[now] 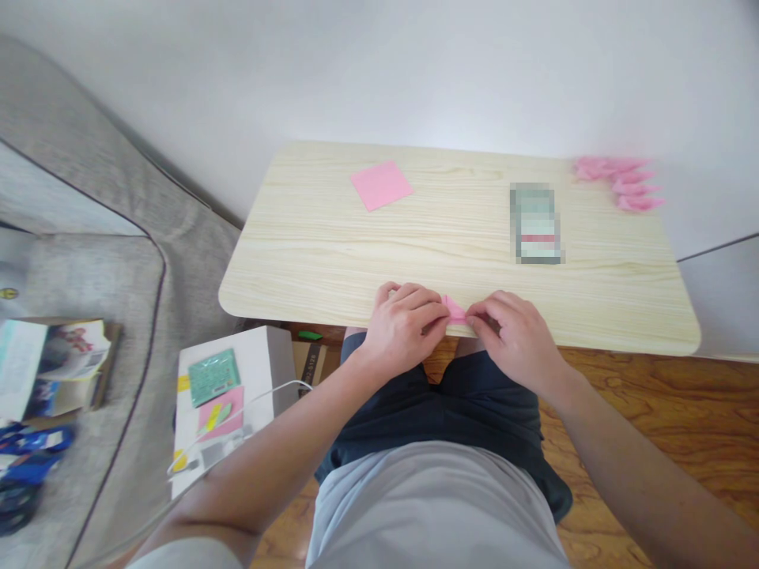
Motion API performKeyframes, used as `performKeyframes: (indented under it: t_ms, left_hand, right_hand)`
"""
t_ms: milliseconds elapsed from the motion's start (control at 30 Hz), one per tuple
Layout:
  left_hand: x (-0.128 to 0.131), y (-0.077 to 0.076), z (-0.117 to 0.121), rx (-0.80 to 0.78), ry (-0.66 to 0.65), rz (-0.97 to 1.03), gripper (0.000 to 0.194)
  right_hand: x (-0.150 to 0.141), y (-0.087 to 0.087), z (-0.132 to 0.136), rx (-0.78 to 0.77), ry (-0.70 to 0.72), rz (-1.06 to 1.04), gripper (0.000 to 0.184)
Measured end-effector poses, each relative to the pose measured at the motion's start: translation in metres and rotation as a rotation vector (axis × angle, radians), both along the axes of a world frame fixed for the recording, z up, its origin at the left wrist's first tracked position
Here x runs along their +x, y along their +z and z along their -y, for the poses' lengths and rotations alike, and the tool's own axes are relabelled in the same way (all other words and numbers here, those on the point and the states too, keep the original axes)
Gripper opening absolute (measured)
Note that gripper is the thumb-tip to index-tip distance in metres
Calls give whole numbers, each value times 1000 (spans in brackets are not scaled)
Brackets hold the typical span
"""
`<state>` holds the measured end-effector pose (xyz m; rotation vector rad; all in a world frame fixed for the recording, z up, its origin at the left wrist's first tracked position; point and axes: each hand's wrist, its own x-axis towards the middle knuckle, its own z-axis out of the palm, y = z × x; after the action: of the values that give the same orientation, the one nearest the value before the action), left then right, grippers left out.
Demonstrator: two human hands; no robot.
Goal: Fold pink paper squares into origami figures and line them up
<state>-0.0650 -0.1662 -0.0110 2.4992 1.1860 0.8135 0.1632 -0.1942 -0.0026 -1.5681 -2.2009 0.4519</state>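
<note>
A small folded piece of pink paper [455,310] is held at the near edge of the wooden table, with a pointed flap standing toward the far side. My left hand [406,324] pinches its left end between thumb and fingers. At its right end, the thumb and fingertips of my right hand [515,336] are closed on the paper. The fingers hide both ends of it. Farther back lies a flat pink paper square [381,186]. Several folded pink paper pieces [622,182] sit together at the far right corner, somewhat blurred.
A phone [537,224], its screen pixelated, lies on the table [296,237] right of centre. Left of my legs stands a white box [278,367] carrying a green packet [213,377], pink paper and a white cable. A grey sofa [195,253] is at left; a wall borders the table's far edge.
</note>
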Motion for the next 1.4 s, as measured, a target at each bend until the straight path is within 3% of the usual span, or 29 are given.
performKeyframes:
  t_ms: [400, 967, 1167, 1400]
  left_hand:
    - [-5, 0, 1, -91, 40, 43, 16]
    - [-18, -3, 1, -61, -70, -8, 32]
    - [-24, -5, 4, -45, -70, -21, 33]
    - [-27, -6, 7, -49, -64, -31, 34]
  right_hand:
    - [-19, 18, -7, -119, -143, 169, 12]
    - [-10, 13, -12, -233, -239, -3, 7]
    - [-6, 8, -9, -206, -231, -69, 11]
    - [-22, 0, -1, -37, -295, -4, 18]
